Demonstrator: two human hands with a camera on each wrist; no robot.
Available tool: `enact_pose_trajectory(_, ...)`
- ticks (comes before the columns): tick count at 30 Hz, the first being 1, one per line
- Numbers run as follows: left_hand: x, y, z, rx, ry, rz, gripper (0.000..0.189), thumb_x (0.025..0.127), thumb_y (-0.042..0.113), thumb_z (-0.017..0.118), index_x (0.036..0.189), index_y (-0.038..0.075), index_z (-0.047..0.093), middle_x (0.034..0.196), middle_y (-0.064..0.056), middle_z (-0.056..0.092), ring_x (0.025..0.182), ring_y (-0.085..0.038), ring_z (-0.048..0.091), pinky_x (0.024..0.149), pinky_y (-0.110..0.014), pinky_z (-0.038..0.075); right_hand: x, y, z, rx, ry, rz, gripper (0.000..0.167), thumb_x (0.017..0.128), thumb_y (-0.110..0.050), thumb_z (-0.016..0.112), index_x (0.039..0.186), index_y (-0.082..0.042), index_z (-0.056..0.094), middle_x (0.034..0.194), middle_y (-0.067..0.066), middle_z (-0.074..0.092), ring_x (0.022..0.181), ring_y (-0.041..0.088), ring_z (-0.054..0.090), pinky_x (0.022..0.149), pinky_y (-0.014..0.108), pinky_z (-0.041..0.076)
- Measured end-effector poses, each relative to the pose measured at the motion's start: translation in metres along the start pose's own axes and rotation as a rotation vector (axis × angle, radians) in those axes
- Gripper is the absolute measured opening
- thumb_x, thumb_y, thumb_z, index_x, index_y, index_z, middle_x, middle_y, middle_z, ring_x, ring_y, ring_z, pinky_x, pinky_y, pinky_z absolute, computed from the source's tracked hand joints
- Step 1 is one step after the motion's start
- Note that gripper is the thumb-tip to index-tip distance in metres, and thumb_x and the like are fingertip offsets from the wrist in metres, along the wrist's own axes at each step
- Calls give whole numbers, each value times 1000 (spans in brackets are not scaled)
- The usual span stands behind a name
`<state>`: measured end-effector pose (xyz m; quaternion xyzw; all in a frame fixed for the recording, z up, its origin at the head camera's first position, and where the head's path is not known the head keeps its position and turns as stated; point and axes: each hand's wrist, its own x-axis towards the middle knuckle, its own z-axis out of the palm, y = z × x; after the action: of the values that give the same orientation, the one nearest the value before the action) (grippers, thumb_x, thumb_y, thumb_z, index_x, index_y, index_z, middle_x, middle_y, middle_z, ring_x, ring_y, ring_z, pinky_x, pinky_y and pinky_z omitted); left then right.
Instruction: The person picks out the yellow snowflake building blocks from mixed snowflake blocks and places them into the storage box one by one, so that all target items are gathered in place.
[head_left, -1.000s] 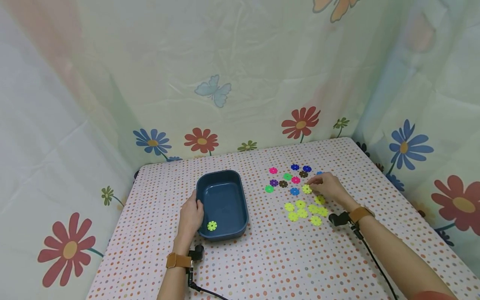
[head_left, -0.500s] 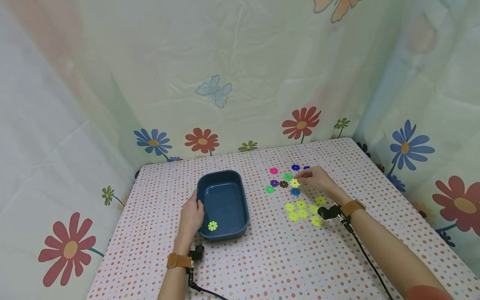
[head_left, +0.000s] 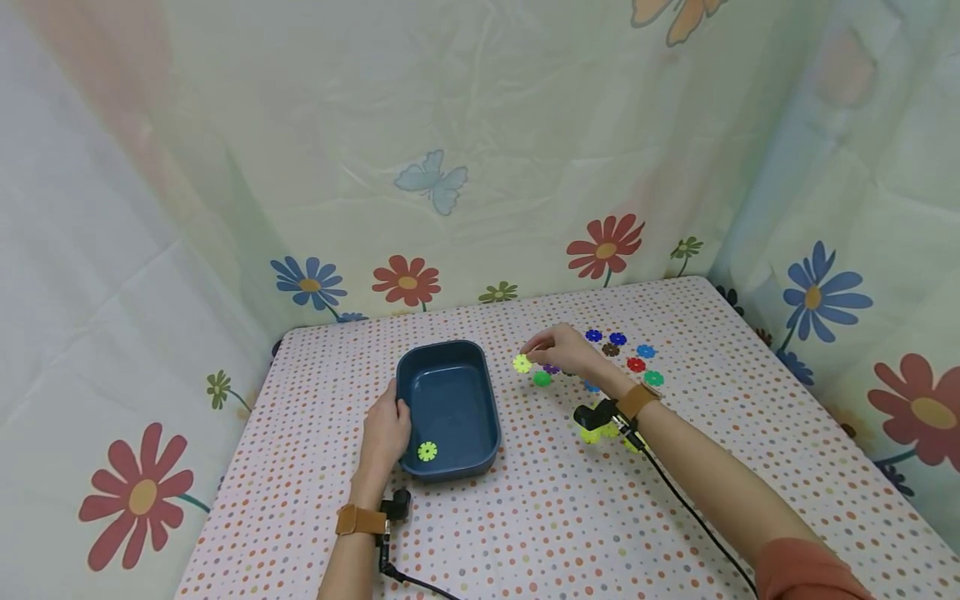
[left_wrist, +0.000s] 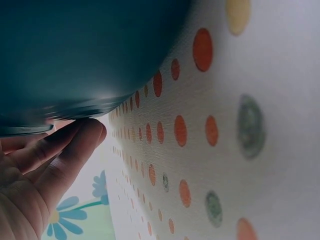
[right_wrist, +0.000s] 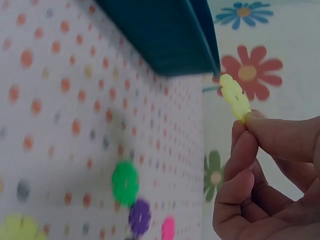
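Note:
My right hand (head_left: 567, 348) pinches a yellow flower-shaped plastic disc (head_left: 522, 363) by its edge, between thumb and forefinger. It is over the table, to the right of a dark blue rectangular basin (head_left: 450, 400). In the right wrist view the yellow disc (right_wrist: 234, 95) stands tilted, close to the basin's corner (right_wrist: 192, 60). At the basin's left side, my left hand (head_left: 384, 429) grips the rim, with fingers along the outer wall in the left wrist view. One yellow-green disc (head_left: 427, 451) lies inside, near the basin's front left corner.
Loose discs lie to the right: a green one (head_left: 542, 379), a red one (head_left: 636, 365), a light blue one (head_left: 646, 352) and several others. Yellow-green discs (head_left: 590, 435) are partly hidden below my right wrist. Polka-dot cloth (head_left: 525, 517) covers the table; flowered curtains (head_left: 510, 167) surround it.
My right hand has carried the yellow disc left from among the scattered discs toward the basin. My left hand and the basin have stayed in place.

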<state>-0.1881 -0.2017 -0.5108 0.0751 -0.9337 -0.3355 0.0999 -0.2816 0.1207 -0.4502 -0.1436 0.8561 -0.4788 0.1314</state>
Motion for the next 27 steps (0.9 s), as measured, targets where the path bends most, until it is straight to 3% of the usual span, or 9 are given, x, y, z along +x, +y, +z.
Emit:
enact_pose_trajectory(8,0,0,1,3,6,5,51,106,13,43,153,-7,36,151,-25,45,139,-38,45,110,-52,42,20,-36,45,17,-77,-54,15,97,-10,67,107,-4,77,103,9,74,100,33,67,93,56,53)
enact_pose_trajectory(10,0,0,1,2,9,6,50,106,13,43,152,-7,37,151,-25,45,139,-38,45,110,-52,42,25,-42,56,4,-87,-65,13,97,-9,68,104,-6,77,101,8,74,97,30,67,89,51,55)
enact_pose_trajectory(15,0,0,2,-1,19,17,50,106,13,44,152,-7,38,151,-25,46,138,-38,46,110,-52,42,34,-52,78,-35,-101,-85,10,95,-9,70,100,-8,79,98,4,74,87,19,65,78,35,55)
enact_pose_trajectory(27,0,1,1,-12,-11,-26,52,107,16,44,154,-4,35,152,-24,45,139,-37,46,110,-52,41,42,-66,120,-104,-176,-146,7,93,-7,71,92,-7,79,91,0,74,83,14,65,76,32,55)
